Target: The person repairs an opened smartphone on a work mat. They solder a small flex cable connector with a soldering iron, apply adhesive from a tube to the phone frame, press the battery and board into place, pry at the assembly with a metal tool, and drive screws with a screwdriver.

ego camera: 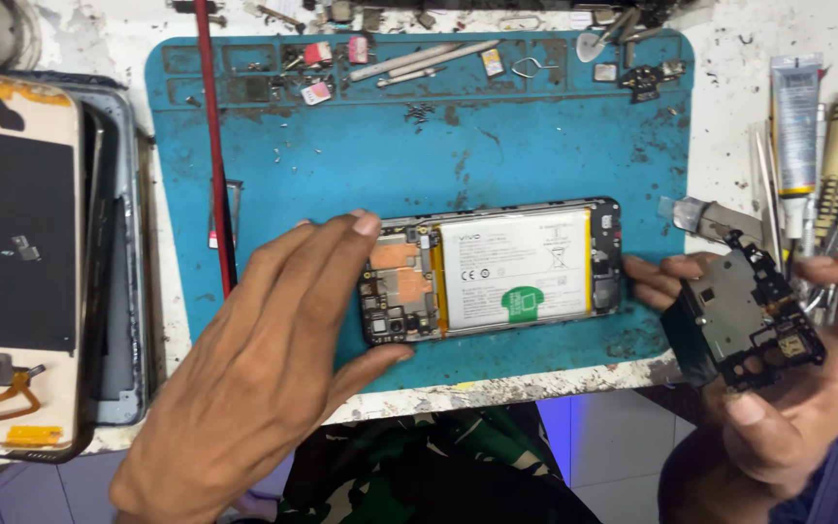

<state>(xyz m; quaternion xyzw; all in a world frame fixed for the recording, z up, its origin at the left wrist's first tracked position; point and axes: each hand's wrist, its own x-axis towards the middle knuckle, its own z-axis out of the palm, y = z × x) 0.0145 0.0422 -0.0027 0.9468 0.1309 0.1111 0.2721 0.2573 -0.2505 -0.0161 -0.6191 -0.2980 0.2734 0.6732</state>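
An opened phone [497, 272] lies on its face on the blue work mat [535, 155], showing a white battery with a green tab and a circuit board with copper shields. My left hand [264, 369] grips the phone's left end between thumb and fingers. My right hand [778, 388] holds a black plastic inner cover [744, 320] off the table's right front edge. Its fingertips touch the phone's right end.
Several phone backs and frames [31, 262] are stacked at the left. A red cable [213, 146] crosses the mat. Tweezers, small parts and cards [409, 58] lie in the mat's top trays. A glue tube [795, 126] and several tools stand at the right.
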